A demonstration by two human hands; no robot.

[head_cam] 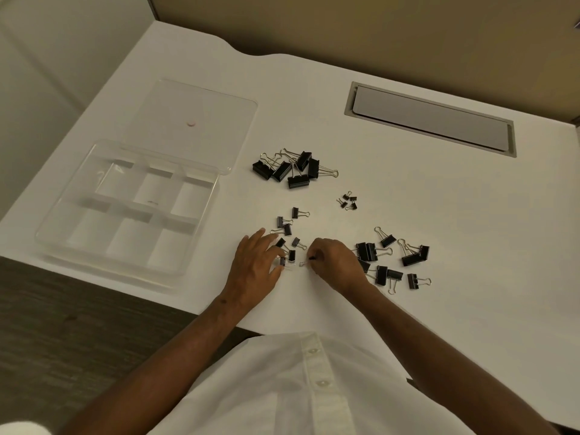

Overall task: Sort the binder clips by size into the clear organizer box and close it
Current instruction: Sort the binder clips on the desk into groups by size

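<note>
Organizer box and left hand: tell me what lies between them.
Head view: bare white desk. No clips lie between the organizer box and the left hand.

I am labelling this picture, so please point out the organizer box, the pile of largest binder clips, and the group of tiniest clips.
organizer box (67,211): head view, on its left wall.
largest binder clips (298,181): head view, on one clip's black body.
tiniest clips (348,201): head view, middle of the group.
</note>
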